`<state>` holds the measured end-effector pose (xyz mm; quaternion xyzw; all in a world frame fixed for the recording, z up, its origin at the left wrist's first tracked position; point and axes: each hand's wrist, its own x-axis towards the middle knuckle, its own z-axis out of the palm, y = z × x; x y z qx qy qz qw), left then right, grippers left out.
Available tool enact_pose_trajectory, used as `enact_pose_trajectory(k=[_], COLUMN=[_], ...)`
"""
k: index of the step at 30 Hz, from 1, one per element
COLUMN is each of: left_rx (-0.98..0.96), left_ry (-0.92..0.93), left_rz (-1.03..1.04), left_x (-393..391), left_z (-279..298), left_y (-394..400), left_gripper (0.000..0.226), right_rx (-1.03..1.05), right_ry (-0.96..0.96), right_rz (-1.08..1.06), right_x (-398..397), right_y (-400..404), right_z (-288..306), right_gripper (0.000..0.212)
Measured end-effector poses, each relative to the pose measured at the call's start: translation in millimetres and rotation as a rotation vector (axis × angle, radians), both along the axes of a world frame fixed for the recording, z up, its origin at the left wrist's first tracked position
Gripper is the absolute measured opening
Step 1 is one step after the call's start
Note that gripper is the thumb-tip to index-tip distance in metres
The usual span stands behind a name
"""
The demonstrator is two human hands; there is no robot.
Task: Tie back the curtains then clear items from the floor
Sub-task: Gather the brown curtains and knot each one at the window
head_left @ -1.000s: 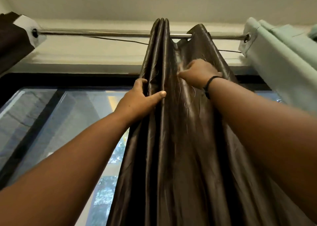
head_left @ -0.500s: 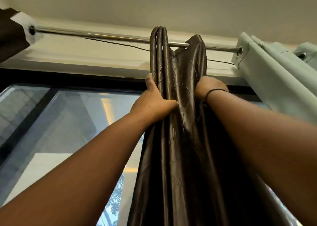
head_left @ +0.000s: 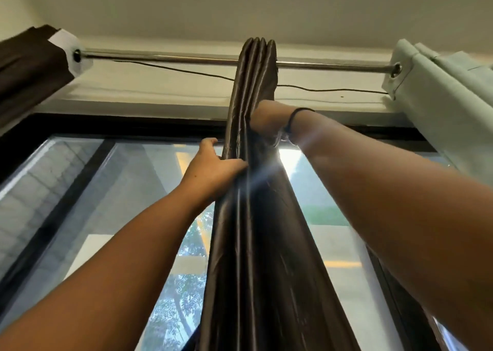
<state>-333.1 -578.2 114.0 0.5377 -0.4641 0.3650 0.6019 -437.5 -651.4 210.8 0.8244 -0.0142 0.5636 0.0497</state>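
Both hands, left (head_left: 213,168) and right (head_left: 266,122), clutch the brown curtain (head_left: 256,217) bunched mid-rod (head_left: 165,58) before the window (head_left: 106,204), so gathering looks done, with tying and floor clearing apparently left

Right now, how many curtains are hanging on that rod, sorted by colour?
Dark brown curtains: 2, the bunched curtain both hands hold and the left curtain.
Pale green curtains: 1, the green curtain at right.
Total: 3 on the rod.
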Motion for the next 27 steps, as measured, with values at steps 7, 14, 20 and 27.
enact_pose_trajectory(k=[7, 14, 20, 27], left_rx=[0.078, 0.253, 0.124, 0.145], left_ry=[0.01, -0.159, -0.186, -0.043], left_rz=[-0.232, 0.105, 0.084, 0.049], left_x=[-5.1, -3.9, 15.3, 3.1], left_z=[-12.4, -41.3, -65.4, -116.7], left_y=[-45.3, -87.4, -92.1, -104.9], left_gripper=[0.096, 0.09, 0.066, 0.076], right_rx=[0.211, 0.233, 0.309, 0.449], right_ry=[-0.128, -0.179, -0.062, 0.146], right_rz=[0.009, 0.056, 0.277, 0.933], right_x=[-5.8, 7.9, 24.2, 20.3], right_y=[-41.4, -61.1, -76.4, -87.6], right_z=[-26.5, -42.6, -72.1, -144.2], right_gripper=[0.029, 0.018, 0.027, 0.059])
